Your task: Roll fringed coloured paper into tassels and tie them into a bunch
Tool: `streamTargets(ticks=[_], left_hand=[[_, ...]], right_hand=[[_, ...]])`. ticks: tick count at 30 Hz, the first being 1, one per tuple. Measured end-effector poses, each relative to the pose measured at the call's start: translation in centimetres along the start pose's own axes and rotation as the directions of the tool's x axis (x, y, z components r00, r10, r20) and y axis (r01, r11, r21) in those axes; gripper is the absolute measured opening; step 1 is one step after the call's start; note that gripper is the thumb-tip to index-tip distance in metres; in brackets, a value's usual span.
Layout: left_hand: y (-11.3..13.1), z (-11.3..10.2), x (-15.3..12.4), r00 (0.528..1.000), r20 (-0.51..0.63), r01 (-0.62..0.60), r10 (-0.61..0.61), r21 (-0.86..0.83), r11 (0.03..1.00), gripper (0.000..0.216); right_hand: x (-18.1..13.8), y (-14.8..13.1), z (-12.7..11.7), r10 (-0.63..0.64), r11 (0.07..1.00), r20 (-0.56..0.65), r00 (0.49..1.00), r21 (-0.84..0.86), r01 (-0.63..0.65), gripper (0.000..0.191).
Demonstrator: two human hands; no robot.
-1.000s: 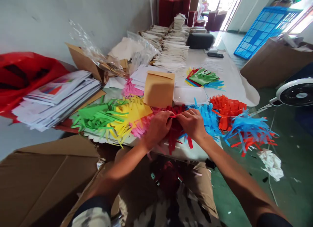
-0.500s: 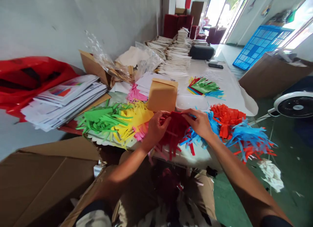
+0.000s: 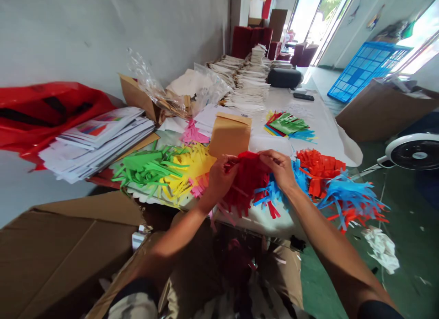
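Note:
Between my hands hangs dark red fringed tissue paper [image 3: 247,175], its cut strips trailing down over the table's front edge. My left hand [image 3: 222,175] pinches its upper left corner, and my right hand [image 3: 278,165] grips the upper right side. To the left lie a yellow fringed paper pile [image 3: 192,165] and a green one [image 3: 146,169], with some pink strips [image 3: 199,186] near my left wrist. Blue fringed paper [image 3: 300,175] lies beside my right hand, next to an orange-red pile [image 3: 320,168]. Just beyond my hands is a brown envelope [image 3: 230,135].
A fanned multicolour fringe bundle [image 3: 290,124] lies farther back, near a white tray [image 3: 270,145]. Paper stacks [image 3: 250,81] line the wall side. At left are printed sheets [image 3: 99,140] and a cardboard box [image 3: 65,250]; a fan [image 3: 414,152] stands at right.
The red paper's upper part has risen and now shows as a wider, brighter sheet between my hands. My right hand has shifted slightly to the right. The view has tilted a little.

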State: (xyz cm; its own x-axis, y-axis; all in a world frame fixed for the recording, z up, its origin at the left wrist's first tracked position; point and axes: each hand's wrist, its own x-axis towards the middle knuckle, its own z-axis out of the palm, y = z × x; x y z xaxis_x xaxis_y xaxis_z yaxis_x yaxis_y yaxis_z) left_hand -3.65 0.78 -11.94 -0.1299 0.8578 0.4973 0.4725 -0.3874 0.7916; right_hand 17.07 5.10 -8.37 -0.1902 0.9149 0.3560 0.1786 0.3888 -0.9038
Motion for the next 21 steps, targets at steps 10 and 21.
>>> streamTargets(ticks=[10,21], left_hand=[[-0.8,-0.6,0.5,0.994,0.073,-0.101,0.077,0.406,0.908,0.014],[0.4,-1.2,0.5,0.979,0.083,-0.203,0.186,0.457,0.866,0.007]], right_hand=[[1.5,-1.8,-2.6,-0.162,0.984,-0.275,0.948,0.034,0.177,0.02],[1.4,-0.5,-2.3,-0.034,0.998,-0.116,0.993,0.042,0.039,0.021]])
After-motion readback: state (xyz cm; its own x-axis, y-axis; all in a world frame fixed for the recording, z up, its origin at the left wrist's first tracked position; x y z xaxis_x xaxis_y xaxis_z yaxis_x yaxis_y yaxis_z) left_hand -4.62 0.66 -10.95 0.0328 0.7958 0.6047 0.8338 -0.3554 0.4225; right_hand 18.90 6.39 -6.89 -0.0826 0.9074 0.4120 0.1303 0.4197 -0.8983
